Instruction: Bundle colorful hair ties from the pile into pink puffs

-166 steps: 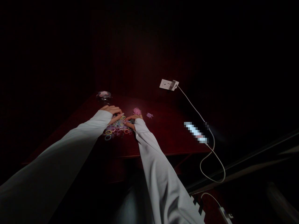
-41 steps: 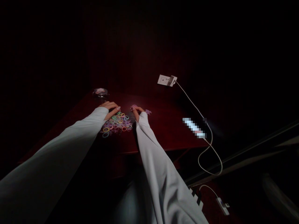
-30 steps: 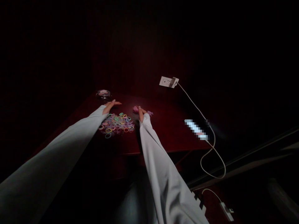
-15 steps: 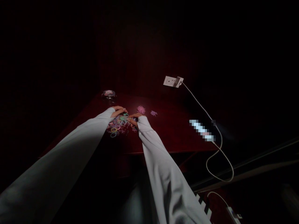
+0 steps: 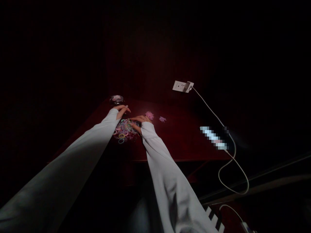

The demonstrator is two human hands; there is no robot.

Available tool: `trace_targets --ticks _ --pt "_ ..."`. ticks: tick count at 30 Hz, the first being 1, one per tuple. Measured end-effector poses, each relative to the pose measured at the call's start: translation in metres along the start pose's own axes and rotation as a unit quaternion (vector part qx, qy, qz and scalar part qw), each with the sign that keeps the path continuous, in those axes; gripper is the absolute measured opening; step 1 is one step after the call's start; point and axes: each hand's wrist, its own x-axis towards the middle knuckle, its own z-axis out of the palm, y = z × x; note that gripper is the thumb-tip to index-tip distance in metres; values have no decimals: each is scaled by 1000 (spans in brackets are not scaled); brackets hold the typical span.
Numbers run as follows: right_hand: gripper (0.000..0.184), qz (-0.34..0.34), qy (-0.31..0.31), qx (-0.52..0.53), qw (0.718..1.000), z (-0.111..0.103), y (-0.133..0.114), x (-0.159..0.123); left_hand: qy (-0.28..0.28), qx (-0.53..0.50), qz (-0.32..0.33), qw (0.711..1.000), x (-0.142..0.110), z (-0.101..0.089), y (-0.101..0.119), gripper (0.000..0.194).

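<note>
On the dark red table (image 5: 175, 142) lies a heap of small multicoloured hair ties (image 5: 125, 131), with a yellow ring and a grey-blue ring at its near edge. My right hand (image 5: 139, 120) reaches over the heap's right side, thumb and fingertips drawn close at a small pale hair tie. Beyond the heap's far left edge, my left hand (image 5: 122, 109) is raised with its fingers apart, and nothing shows in it. A pink bunch of hair ties (image 5: 149, 115) sits just past my right hand. To its right is a smaller purple bunch (image 5: 162, 119).
A round clear container (image 5: 116, 99) with pale contents stands at the table's far left. A wall socket (image 5: 181, 86) holds a charger, whose white cable (image 5: 207, 106) runs down to a blurred-out device (image 5: 213, 138) at the table's right. A power strip (image 5: 246, 227) shows at lower right.
My left hand has lifted off the heap and moved away towards the container. My right hand has reached further left over the heap. The whole view has shifted slightly.
</note>
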Motion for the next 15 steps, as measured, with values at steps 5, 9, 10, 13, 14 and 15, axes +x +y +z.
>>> trace_targets --ticks 5,9,10,13,14,15 --pt "66 -41 -71 -126 989 1 -26 -7 63 -30 -11 997 -7 5 15 42" --pt "54 -32 -133 -145 980 8 -24 -2 65 -41 -14 997 -11 9 21 45" --pt "46 -24 -131 -141 981 8 -21 0 63 -40 -13 997 -10 10 21 46" --pt "30 -14 -110 -110 988 7 -11 5 59 -36 -5 998 -9 11 17 47" --pt "27 -11 -98 -93 991 6 -7 7 57 -37 -2 998 -9 12 16 47" --pt "24 -8 -83 -72 994 5 -4 8 54 -37 2 998 -9 13 14 48"
